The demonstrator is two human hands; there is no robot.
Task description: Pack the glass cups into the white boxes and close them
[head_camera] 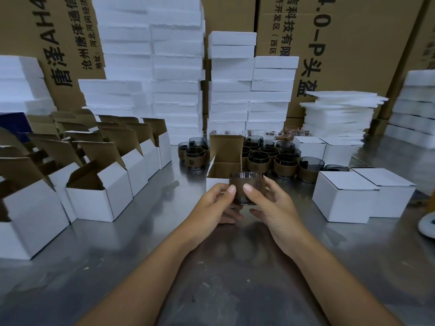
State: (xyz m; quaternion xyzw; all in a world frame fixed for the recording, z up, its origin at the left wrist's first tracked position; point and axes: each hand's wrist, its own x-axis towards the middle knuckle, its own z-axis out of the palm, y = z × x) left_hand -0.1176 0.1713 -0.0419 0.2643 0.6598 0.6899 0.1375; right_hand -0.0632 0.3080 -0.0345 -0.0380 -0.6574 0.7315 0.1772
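Both hands hold one glass cup [247, 184] with a brown sleeve just above the steel table, in front of an open white box [224, 161] whose brown-lined lid stands up. My left hand [216, 203] grips the cup's left side, thumb on its front. My right hand [270, 203] grips the right side, thumb beside the other. Several more sleeved glass cups [270, 158] stand grouped behind the box.
Rows of open white boxes [101, 189] fill the left side. Closed white boxes [348, 196] sit on the right. Stacks of white foam blocks [176, 78] and foam sheets [339, 114] rise at the back before large cardboard cartons [353, 43]. A white round object [427, 228] lies at the right edge.
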